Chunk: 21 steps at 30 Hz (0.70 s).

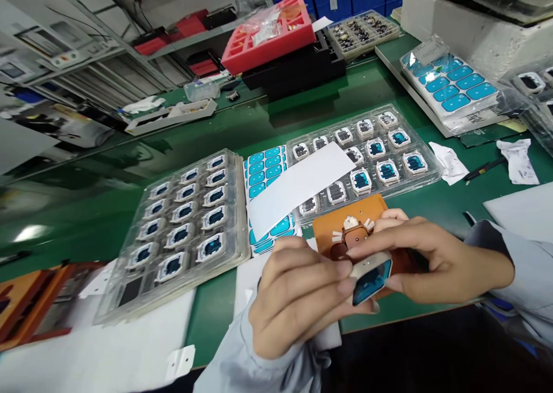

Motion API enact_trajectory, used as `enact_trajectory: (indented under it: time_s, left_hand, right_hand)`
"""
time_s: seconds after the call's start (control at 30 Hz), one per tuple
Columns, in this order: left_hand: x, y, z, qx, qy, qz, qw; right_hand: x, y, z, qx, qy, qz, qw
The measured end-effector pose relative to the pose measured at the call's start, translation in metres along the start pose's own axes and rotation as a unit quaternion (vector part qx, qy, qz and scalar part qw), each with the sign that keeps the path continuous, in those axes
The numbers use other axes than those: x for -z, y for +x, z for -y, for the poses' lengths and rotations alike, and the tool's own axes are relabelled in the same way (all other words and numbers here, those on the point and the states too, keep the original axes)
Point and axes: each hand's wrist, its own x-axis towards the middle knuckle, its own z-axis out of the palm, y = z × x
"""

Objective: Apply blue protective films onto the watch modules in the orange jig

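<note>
Clear trays [190,231] hold blue-faced modules; both hands' fingers [328,269] pinch one module [371,278].

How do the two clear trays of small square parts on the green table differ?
The left tray lies nearer and sits on a stack; the right tray lies farther back. A white paper sheet partly covers the right tray, while the left tray is uncovered. Both hold rows of blue-faced parts.

The small white square casing with a blue screen [371,276] is partly covered by the fingers of the left hand [298,292] and right hand [425,260]. The orange fixture block [341,220] disappears behind them. At the near left edge, an orange-brown frame [26,306] is cut off and blurred, possibly a tray.
</note>
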Motion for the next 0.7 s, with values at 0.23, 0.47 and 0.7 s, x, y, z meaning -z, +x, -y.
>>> enact_trajectory:
  time_s: [0.23,0.47,0.7]
  left_hand:
    - [-0.003,0.011,0.004,-0.045,-0.015,-0.026,0.999]
    - [-0.003,0.014,0.002,-0.044,-0.005,-0.019,0.999]
    - [-0.004,0.012,0.004,-0.048,0.005,-0.026,0.999]
  right_hand:
    - [0.002,-0.003,-0.001,-0.008,0.022,-0.008,1.000]
    - [-0.002,-0.002,-0.003,-0.014,0.010,-0.031,0.999]
    - [-0.001,-0.002,-0.003,-0.008,0.003,-0.024,1.000]
